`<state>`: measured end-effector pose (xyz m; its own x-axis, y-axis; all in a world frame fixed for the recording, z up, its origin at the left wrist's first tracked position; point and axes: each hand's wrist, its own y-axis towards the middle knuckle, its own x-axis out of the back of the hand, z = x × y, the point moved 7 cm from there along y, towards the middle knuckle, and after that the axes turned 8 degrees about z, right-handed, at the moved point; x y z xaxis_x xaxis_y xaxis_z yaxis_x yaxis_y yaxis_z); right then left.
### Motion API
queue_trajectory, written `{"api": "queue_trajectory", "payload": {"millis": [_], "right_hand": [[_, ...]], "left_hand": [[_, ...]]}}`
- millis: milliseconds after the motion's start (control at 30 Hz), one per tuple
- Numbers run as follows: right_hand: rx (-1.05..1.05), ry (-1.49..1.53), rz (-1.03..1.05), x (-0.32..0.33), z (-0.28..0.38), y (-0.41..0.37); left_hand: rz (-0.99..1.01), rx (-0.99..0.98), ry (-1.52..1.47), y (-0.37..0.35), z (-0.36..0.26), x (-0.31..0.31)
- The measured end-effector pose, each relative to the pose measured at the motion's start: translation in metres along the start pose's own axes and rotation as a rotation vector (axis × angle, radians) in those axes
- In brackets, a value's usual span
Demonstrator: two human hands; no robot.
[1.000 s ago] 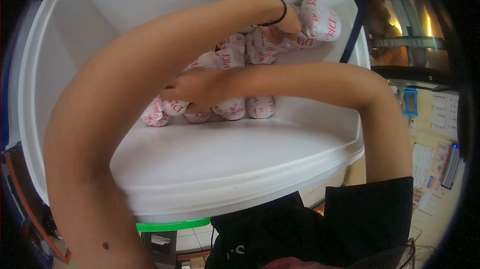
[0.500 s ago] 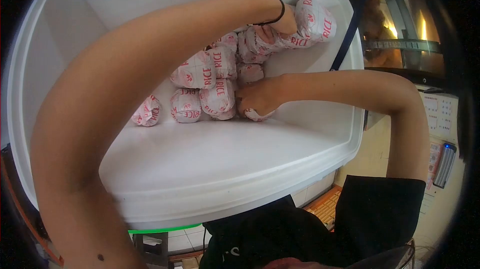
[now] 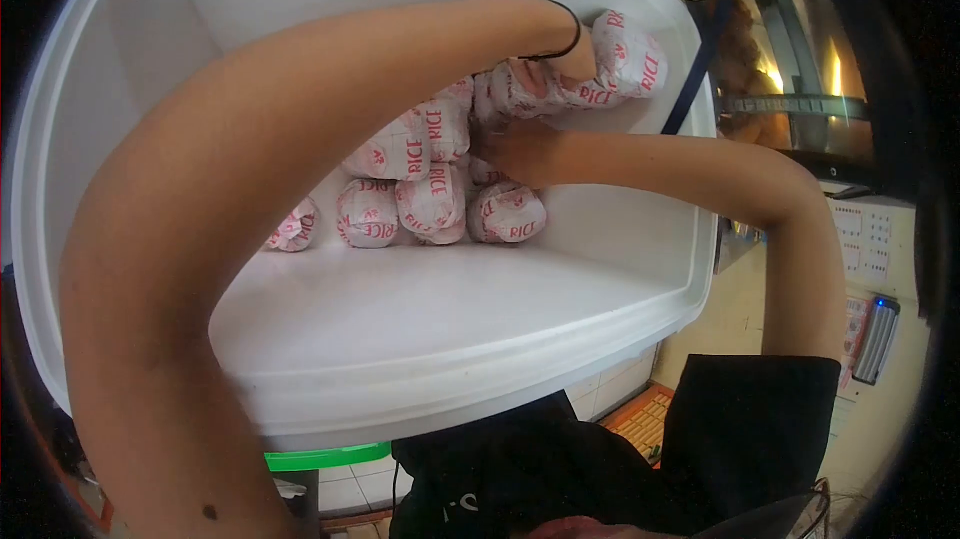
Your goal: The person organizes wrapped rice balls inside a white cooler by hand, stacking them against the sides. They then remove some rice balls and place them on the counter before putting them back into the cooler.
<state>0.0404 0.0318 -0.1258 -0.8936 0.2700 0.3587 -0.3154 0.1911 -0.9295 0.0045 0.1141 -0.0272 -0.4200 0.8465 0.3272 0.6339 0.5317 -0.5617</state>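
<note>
Rice packets (image 3: 430, 201): right hand (image 3: 515, 151) has quit the front packet (image 3: 508, 216), its fingers hidden, grip indeterminable; left hand (image 3: 575, 59) stays clasped on an upper packet (image 3: 605, 89).

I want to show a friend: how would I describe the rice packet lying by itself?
Look inside the big white tub, where paper packets printed RICE in red are heaped toward the far right corner. Follow the front row left to the packet beside the left forearm. It alone lies apart, bare white floor between it and the rest.
</note>
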Motion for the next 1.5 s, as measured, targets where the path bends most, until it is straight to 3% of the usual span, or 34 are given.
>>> {"api": "queue_trajectory", "payload": {"millis": [67, 200, 333, 400, 467, 533, 567, 667, 700, 767, 833, 900, 1000, 1067, 1100, 1133, 1167, 1200, 1233, 1300, 1400, 1500], "right_hand": [[-0.005, -0.008, -0.079, -0.009, -0.004, 0.009], [0.087, -0.008, -0.266, -0.027, -0.020, 0.034], [0.037, 0.099, -0.176, -0.002, -0.015, 0.021], [0.000, -0.011, -0.070, 0.003, -0.005, 0.014], [-0.034, -0.081, -0.031, 0.004, 0.002, 0.014], [-0.070, -0.146, 0.018, 0.004, 0.002, 0.004], [-0.040, -0.151, -0.053, 0.010, 0.002, -0.004], [0.000, -0.158, -0.194, 0.035, 0.000, -0.055], [0.011, -0.152, -0.268, 0.049, 0.000, -0.085], [0.054, 0.167, -0.186, 0.084, -0.003, -0.154], [0.107, 0.448, -0.239, 0.097, -0.027, -0.202], [-0.102, 0.563, -0.270, 0.100, -0.060, -0.235], [-0.198, 0.416, -0.513, 0.081, -0.117, -0.229], [-0.301, 0.654, -0.474, 0.083, -0.125, -0.231], [-0.297, 0.663, -0.480, 0.078, -0.127, -0.230], [-0.294, 0.452, -0.638, 0.084, -0.126, -0.233], [-0.288, 0.240, -0.787, 0.088, -0.121, -0.236], [-0.281, 0.252, -0.789, 0.084, -0.116, -0.236], [-0.307, 0.272, -0.838, 0.080, -0.110, -0.238], [-0.325, 0.289, -0.938, 0.070, -0.099, -0.245], [-0.347, 0.197, -1.059, 0.055, -0.059, -0.249], [-0.501, 0.059, -1.074, 0.053, -0.046, -0.238]], "left_hand": [[0.004, 0.068, -0.029, 0.005, 0.004, 0.002], [0.095, 0.003, 0.117, -0.010, -0.005, 0.000], [0.044, -0.041, -0.080, 0.001, 0.000, 0.002], [0.093, -0.002, -0.126, 0.013, 0.009, 0.000], [0.022, -0.034, 0.043, 0.021, 0.009, 0.004], [0.103, -0.065, -0.136, 0.020, 0.010, -0.002], [0.035, -0.143, 0.061, 0.019, 0.003, 0.002], [0.063, -0.047, -0.011, 0.003, 0.004, 0.005], [0.008, -0.069, 0.184, 0.008, 0.001, 0.009], [-0.022, -0.119, 0.095, 0.013, 0.004, 0.009], [-0.056, -0.181, -0.019, 0.031, 0.011, 0.012], [-0.037, -0.244, 0.012, 0.032, 0.007, 0.007], [-0.005, -0.409, 0.096, 0.022, -0.006, -0.002], [-0.003, -0.518, 0.156, 0.005, -0.023, 0.003], [-0.014, -0.385, -0.609, -0.017, -0.019, -0.001], [-0.010, -0.374, -0.606, -0.026, -0.021, 0.003], [0.136, -0.426, -0.771, -0.031, -0.024, -0.001], [0.281, -0.477, -0.937, -0.036, -0.028, -0.006], [0.283, -0.465, -0.945, -0.038, -0.028, -0.008], [0.115, -0.478, -0.616, -0.038, -0.033, -0.008], [-0.054, -0.371, -0.545, -0.022, -0.025, -0.004], [-0.011, -0.455, -0.559, -0.017, -0.021, -0.002]]}}
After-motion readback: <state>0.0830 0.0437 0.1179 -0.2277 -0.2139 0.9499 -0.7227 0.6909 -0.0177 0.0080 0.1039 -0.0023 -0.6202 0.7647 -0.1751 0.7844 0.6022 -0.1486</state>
